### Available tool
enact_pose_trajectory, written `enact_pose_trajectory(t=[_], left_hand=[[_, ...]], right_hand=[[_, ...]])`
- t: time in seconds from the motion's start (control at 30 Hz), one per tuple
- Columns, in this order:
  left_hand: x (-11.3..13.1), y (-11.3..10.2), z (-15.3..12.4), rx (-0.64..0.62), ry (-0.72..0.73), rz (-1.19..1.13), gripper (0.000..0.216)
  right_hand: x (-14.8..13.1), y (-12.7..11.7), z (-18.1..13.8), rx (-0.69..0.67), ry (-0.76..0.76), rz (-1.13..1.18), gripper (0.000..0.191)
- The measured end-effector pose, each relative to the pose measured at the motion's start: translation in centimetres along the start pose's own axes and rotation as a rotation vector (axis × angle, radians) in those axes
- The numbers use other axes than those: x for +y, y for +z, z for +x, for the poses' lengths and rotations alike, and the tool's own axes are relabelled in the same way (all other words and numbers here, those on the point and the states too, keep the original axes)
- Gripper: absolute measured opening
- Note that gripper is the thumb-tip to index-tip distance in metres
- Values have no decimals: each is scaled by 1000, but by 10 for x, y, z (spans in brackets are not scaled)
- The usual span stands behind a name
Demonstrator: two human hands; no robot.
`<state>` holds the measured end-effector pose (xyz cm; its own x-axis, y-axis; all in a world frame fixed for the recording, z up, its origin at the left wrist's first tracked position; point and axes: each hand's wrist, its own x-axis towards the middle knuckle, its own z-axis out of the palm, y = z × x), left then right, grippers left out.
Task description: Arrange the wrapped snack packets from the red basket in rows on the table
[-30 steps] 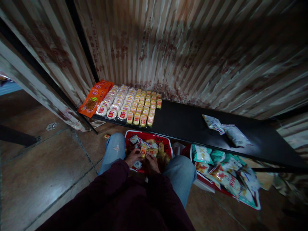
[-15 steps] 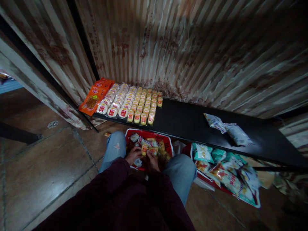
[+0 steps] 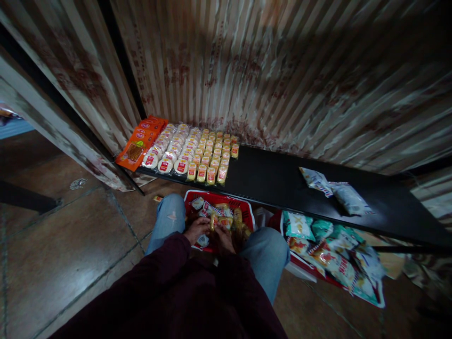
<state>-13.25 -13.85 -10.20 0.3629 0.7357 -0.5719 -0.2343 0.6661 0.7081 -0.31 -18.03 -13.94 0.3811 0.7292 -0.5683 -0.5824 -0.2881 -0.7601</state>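
Both hands (image 3: 210,230) grip yellow snack packets (image 3: 216,220) inside red basket (image 3: 247,209).

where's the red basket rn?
Head view, low centre: the red basket sits on the floor between the person's knees, under the front edge of the black shelf, with the left hand and right hand inside it.

Your left hand (image 3: 196,229) and right hand (image 3: 223,235) hide part of the red basket (image 3: 247,211); whether either grips a yellow packet (image 3: 213,220) can't be told.
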Motion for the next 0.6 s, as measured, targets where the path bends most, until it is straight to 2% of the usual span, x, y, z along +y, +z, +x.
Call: enact_pose_trajectory(t=[0.13, 0.33, 0.43, 0.6], left_hand=[[-2, -2, 1, 18, 0, -17, 36], [0, -4, 2, -44, -20, 1, 42], [0, -4, 3, -67, -18, 13, 44], [-2, -5, 4, -104, -24, 32, 44]], right_hand=[[-2, -4, 1, -13, 11, -62, 51], [-6, -5, -3, -76, 23, -58, 55], [-5, -5, -2, -54, 31, -58, 53], [-5, -4, -1, -137, 40, -59, 46]])
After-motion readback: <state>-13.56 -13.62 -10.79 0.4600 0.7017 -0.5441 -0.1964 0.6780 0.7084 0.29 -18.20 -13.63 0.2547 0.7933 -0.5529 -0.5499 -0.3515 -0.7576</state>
